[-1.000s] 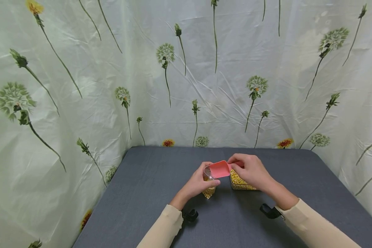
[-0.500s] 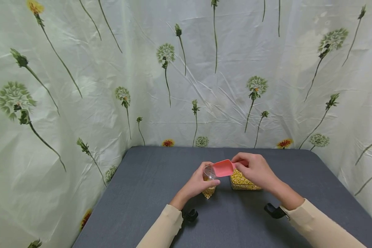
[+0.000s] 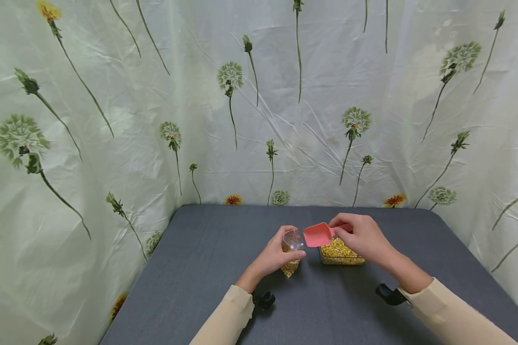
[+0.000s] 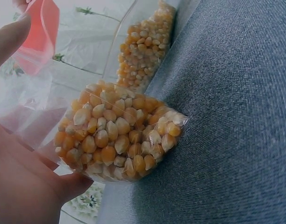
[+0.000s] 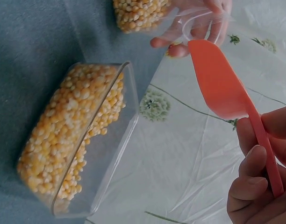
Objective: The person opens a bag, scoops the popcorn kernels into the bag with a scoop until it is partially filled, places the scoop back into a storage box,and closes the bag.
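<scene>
My left hand (image 3: 273,258) grips the upper part of a clear plastic bag (image 3: 290,268), its mouth held open by the spread thumb and fingers. Yellow corn kernels (image 4: 117,133) fill the bag's lower part, which hangs close to the table. The right hand (image 3: 364,235) pinches the handle of a pink scoop (image 3: 318,235) just right of the bag's mouth. No kernels show in the scoop's bowl. Below the scoop and right hand stands a clear rectangular container (image 3: 343,261) of corn kernels; in the right wrist view they lie below its rim.
A dark grey cloth covers the table (image 3: 216,254). Behind it hangs a pale curtain (image 3: 259,120) printed with dandelions. Black wrist straps (image 3: 265,300) show under both forearms.
The right hand has drawn the scoop rightward, away from the bag's mouth, uncovering more of the mouth and of the container. My left hand and the bag have stayed nearly in place.
</scene>
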`<state>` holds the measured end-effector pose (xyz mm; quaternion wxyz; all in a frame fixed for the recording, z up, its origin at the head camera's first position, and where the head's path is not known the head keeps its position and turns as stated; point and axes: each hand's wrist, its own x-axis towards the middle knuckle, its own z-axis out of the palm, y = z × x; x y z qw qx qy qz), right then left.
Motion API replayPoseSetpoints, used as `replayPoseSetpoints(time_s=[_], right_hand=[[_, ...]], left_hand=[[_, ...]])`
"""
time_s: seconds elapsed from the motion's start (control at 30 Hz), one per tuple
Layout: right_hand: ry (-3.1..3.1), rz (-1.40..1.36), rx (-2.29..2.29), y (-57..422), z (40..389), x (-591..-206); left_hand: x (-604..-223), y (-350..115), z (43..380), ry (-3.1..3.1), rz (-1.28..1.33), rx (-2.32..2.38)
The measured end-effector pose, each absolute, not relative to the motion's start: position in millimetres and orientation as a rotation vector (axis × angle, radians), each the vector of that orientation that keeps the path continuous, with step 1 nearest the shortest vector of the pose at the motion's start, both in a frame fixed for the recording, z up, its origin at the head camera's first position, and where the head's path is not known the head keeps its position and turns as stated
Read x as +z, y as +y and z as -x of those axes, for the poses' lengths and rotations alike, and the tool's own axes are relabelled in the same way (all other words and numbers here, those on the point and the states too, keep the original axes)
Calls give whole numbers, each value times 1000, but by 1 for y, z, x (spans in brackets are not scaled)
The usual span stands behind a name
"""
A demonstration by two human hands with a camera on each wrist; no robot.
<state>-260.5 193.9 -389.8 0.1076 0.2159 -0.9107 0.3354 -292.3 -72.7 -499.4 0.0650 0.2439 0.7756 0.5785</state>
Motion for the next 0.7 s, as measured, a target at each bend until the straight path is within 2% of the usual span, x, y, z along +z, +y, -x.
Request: replayPoseSetpoints(time_s=[0.7], right_hand=[[-2766,-603,819,226,265,-396]], left_hand=[[-501,-72,293,2336,-753,1736]])
